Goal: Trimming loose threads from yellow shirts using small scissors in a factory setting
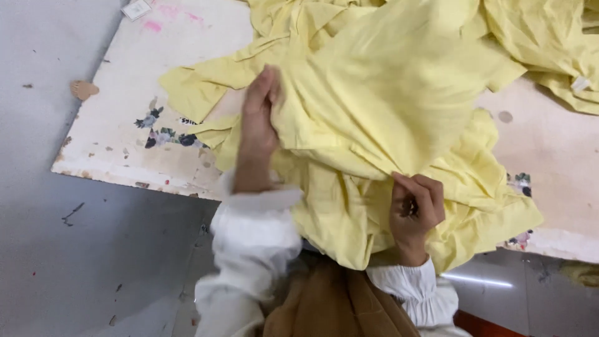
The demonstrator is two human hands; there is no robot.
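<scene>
The yellow cloth point(387, 106) lies bunched up on the worn white surface point(125, 137), between both hands. The left hand point(259, 131) has its grip pinching a fold at the cloth's edge. The right hand point(417, 209) is curled tight, its grip squeezing the cloth's lower edge. More yellow cloth point(549, 43) lies past the right grip.

The tabletop point(125, 143) is pale and worn, with chipped edges. Pink paint marks point(153, 26) sit at its far left end, and a little white tag point(136, 9) lies beside them. Small dark flower pictures point(163, 136) show on the left part, and more flowers point(521, 182) on the right. The grey floor point(56, 249) has a tan scrap point(83, 89) on it.
</scene>
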